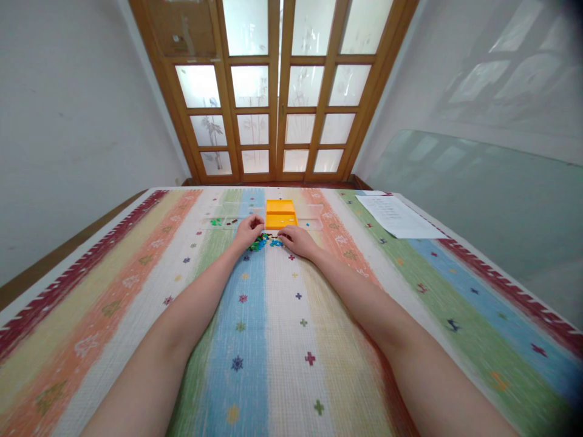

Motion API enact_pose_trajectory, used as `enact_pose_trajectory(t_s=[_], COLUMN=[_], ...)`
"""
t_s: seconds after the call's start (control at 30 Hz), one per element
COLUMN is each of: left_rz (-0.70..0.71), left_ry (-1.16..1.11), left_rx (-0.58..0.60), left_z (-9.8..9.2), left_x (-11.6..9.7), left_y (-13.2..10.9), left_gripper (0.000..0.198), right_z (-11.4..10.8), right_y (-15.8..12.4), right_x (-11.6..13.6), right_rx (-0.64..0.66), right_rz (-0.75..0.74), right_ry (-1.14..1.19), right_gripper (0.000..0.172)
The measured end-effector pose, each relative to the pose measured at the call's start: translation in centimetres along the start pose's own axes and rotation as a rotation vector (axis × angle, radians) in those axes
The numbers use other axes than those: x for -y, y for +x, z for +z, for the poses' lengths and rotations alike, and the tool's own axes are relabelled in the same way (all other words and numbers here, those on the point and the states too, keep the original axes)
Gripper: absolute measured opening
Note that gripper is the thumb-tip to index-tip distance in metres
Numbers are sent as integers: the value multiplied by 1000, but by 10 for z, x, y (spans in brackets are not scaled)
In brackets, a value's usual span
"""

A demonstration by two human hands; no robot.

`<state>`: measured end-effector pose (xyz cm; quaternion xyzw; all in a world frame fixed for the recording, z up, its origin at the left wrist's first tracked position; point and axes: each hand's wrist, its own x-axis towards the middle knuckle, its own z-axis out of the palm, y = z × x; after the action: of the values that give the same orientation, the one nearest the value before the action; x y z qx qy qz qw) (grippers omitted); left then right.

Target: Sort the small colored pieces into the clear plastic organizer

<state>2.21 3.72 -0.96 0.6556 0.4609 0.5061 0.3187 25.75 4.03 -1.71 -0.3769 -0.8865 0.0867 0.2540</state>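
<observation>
Left hand (249, 232) and right hand (295, 238) are held at either side of a loose pile of small coloured pieces (259, 244) on the cloth, near side of the orange box (281, 206); early stage, judging by counts: only green bits (215, 222) and dark red bits (232, 222) are seen in the left clear tray (243, 212), one blue bit (308, 224) in the right clear tray (316, 212), a few pale ones in the box; most are left in the pile; fingers of both hands are curled, tips at the pile; whether anything is pinched can't be told; paper sheet (398, 215) is laid far right on the striped cloth (291, 340).
</observation>
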Motion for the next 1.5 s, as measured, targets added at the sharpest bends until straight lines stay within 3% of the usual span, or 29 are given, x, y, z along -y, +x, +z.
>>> enact_pose_trajectory(t_s=[0.43, 0.77, 1.0, 1.17, 1.37, 1.5], left_rz=[-155, -136, -170, -192, -160, -70], left_ry=[-110, -87, -92, -70, 182, 321], left_rx=[-307, -390, -388, -337, -205, -182], left_z=[-17, -22, -23, -23, -25, -25], left_x=[18, 21, 12, 21, 37, 33], left_y=[10, 15, 14, 16, 15, 11], left_gripper=[26, 23, 29, 34, 38, 39], right_z=[-1, -2, -3, -4, -4, -5], right_y=[0, -1, 0, -1, -1, 0], right_x=[0, 1, 3, 3, 4, 5], right_rx=[5, 5, 12, 9, 10, 18], right_rz=[-7, -11, 0, -12, -17, -7], right_ry=[-1, 19, 15, 14, 15, 10], right_gripper=[19, 21, 20, 21, 21, 21])
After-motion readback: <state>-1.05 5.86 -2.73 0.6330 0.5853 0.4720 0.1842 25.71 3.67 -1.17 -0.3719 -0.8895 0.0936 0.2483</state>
